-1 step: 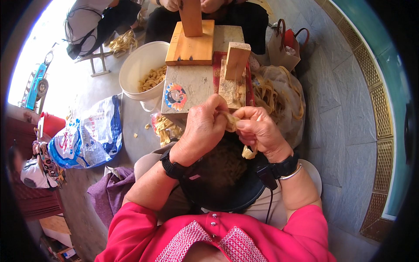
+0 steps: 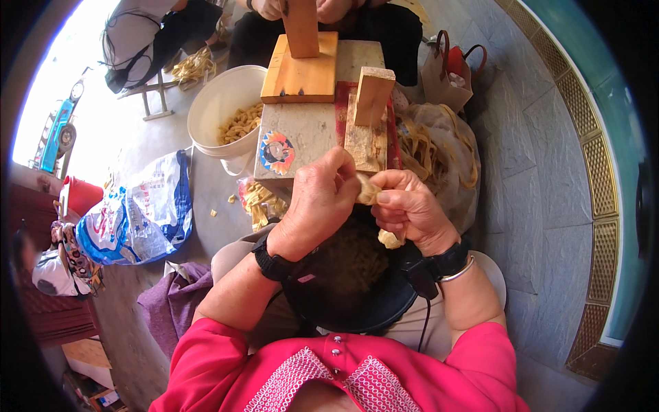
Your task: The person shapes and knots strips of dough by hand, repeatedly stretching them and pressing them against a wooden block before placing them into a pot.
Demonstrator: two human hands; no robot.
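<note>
Between my hands is a pale yellow, soft-looking strip (image 2: 368, 191), twisted or knotted, its material hard to tell. My left hand (image 2: 321, 196) pinches one end of it with thumb and forefinger. Thumb and bent fingers of my right hand (image 2: 410, 209) grip the other side, and a crumpled tail of the strip (image 2: 390, 239) hangs below them. Beneath both hands a black basin (image 2: 350, 325) rests in my lap, with dim tan pieces inside. Just beyond my fingers stands a rough wooden base (image 2: 364, 147) with an upright block (image 2: 374, 96).
The stone-topped bench (image 2: 302, 123) also bears a second wooden stand (image 2: 295, 79), with another person's hands (image 2: 333, 8) behind it. A white bucket (image 2: 206, 117) of knotted pieces stands left; a bag of long strips (image 2: 463, 178) sits right. A plastic bag (image 2: 147, 220) lies on the floor.
The strip between my fingers has turned slightly and looks more bunched. Its hanging tail has drawn up a little under my right hand. My arms have hardly moved.
</note>
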